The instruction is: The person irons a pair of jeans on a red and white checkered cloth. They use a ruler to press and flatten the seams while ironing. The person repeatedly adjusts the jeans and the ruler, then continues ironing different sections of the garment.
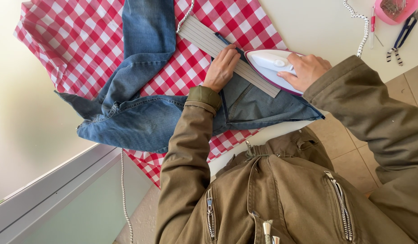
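Head cam looking straight down: the right hand is wrapped closed around the handle of a white and purple iron, which sits on the turned-up hem of a pair of blue jeans. The left hand is flat, fingers loosely spread and gripping nothing, pressing down on a grey lined ruler that lies across the fold just beside the iron's tip. The jeans are spread over a red and white checked cloth on a pale table, hem end toward the person. Honestly the sketchy bit is how close those left fingertips are to the soleplate; a small slide of the iron that way and they'd get burned. Whether the ruler is plastic I can't tell, but if so, heat could warp it. Parking the iron too long could also scorch the denim. Blue snips and a pink pin dish sit well apart in the far corner, along with a dotted cord.
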